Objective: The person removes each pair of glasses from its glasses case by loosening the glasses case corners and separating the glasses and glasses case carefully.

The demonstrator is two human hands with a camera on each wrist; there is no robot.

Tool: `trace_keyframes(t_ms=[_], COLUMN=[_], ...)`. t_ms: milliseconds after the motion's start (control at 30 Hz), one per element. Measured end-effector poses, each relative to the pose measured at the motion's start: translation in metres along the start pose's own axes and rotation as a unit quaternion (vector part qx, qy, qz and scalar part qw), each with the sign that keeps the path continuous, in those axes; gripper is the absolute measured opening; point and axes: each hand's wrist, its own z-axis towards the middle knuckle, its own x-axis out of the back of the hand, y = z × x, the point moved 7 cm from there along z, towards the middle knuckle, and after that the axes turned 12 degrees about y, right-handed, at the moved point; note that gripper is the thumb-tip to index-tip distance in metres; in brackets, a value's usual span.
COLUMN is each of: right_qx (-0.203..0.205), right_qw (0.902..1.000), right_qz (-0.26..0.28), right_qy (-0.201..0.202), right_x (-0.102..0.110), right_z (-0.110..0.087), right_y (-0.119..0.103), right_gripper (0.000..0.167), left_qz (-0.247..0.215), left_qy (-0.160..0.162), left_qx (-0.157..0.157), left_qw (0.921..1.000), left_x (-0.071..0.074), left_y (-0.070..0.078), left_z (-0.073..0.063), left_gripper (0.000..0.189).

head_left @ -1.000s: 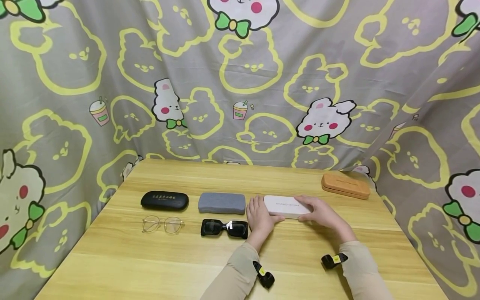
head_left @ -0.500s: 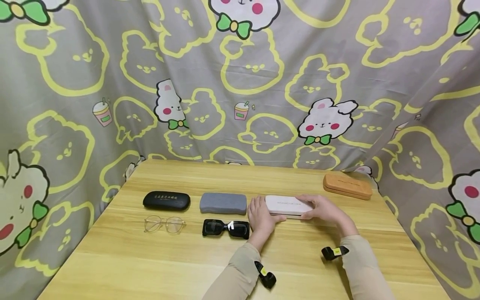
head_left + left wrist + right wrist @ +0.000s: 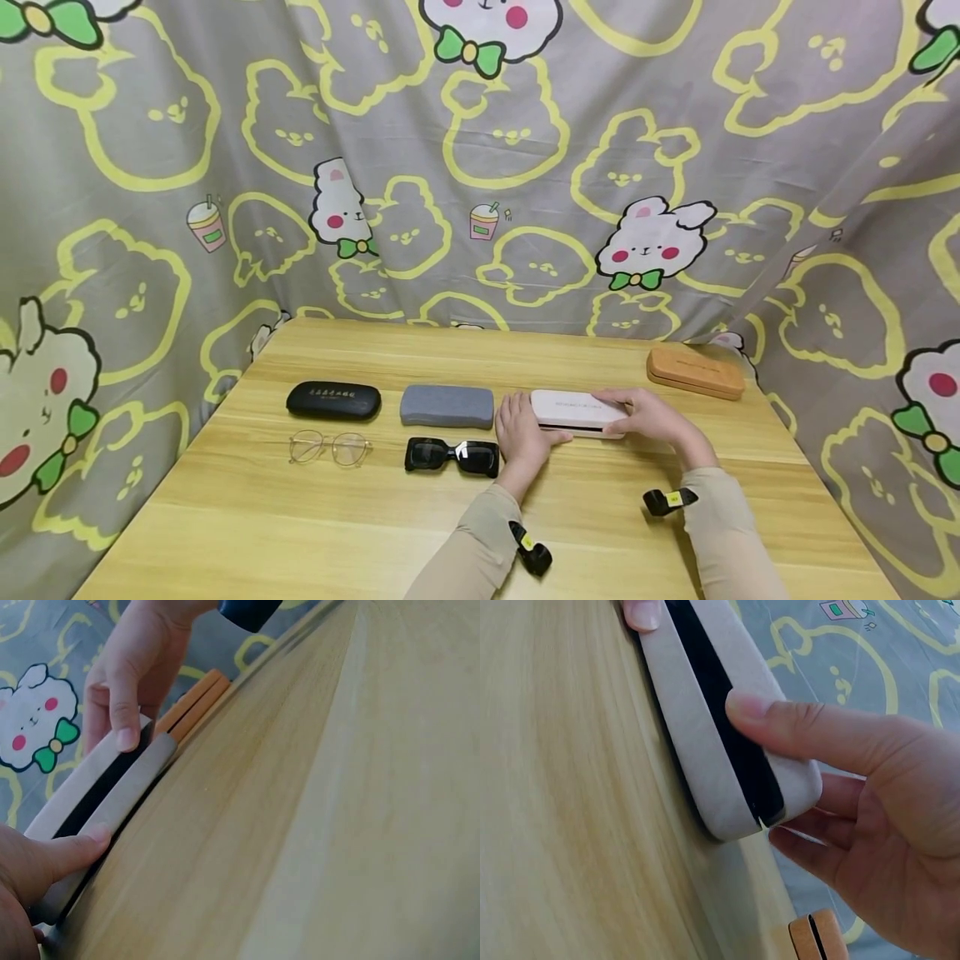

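Note:
A white glasses case (image 3: 566, 407) rests on the wooden table with its lid raised a little, so a dark gap runs along the front. At its left end my left hand (image 3: 521, 433) holds the lower half, the thumb pressed on the front wall (image 3: 135, 776). My right hand (image 3: 654, 417) grips the lid at the right end. In the right wrist view, its thumb (image 3: 754, 712) lies on the lid's front edge while the other fingers go behind the case. The inside of the case is dark.
Left of my hands lie black sunglasses (image 3: 452, 456) and a grey-blue glasses case (image 3: 447, 406). Farther left are thin-framed eyeglasses (image 3: 328, 448) and a black glasses case (image 3: 333, 401). An orange case (image 3: 694, 373) sits at the back right, before a patterned curtain (image 3: 525, 167).
The white case's lid has gone from closed to slightly raised, and the dark gap at its front has widened. My right hand has risen slightly with the lid; the left stays in place.

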Motion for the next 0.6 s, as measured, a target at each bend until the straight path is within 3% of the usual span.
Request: trace_keyframes(t_ms=[600], right_qx=[0.044], right_qw=[0.9988], right_qz=[0.021], right_qy=[0.007], right_x=[0.0002], right_z=[0.0007], right_y=[0.0016], right_gripper=[0.059], left_qz=[-0.002], left_qy=[-0.002], left_qx=[0.000], left_qw=[1.0000], left_x=[-0.0017], left_y=[-0.0012], left_z=[0.0013], left_gripper=[0.110])
